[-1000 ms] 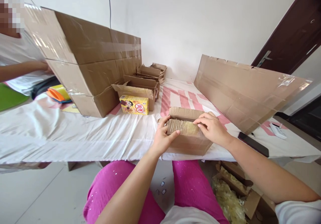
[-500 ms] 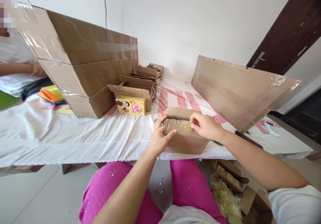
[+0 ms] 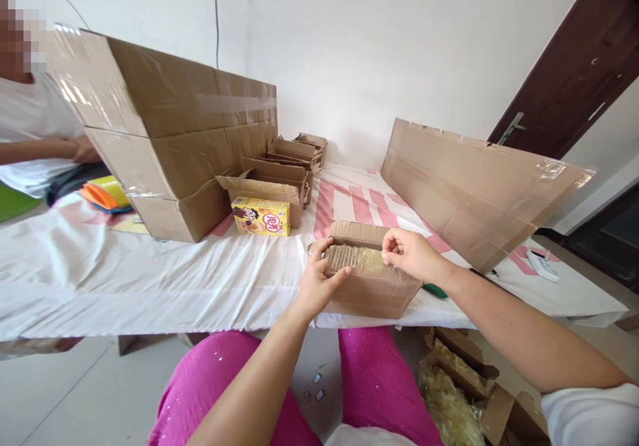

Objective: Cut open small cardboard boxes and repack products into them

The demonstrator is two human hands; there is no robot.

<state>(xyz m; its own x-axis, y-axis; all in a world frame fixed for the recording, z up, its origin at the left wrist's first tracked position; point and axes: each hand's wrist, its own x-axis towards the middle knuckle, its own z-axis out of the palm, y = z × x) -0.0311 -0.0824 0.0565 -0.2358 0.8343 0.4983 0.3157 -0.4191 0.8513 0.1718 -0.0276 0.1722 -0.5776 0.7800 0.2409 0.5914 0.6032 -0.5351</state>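
A small cardboard box [image 3: 374, 299] stands at the table's front edge, one flap [image 3: 360, 232] raised at the back. Crinkled clear tape [image 3: 357, 259] runs across its top. My left hand [image 3: 322, 279] holds the box's left end, with the thumb on the near top edge and the fingers over the far side. At the right end of the top, my right hand [image 3: 407, 253] is closed in a pinch against the taped surface. Whatever lies between those fingertips is hidden or too small to name.
Taped cartons [image 3: 180, 140] are stacked at left, with a person's arm [image 3: 44, 150] beyond. A yellow printed box [image 3: 262, 216] stands before several open boxes [image 3: 279, 176]. A large cardboard sheet [image 3: 474, 186] leans at right. Scrap cardboard and tape [image 3: 449, 393] lie below the table.
The view has tilted up slightly, so everything sits a little lower in the picture. Both hands keep nearly the same place on the box.
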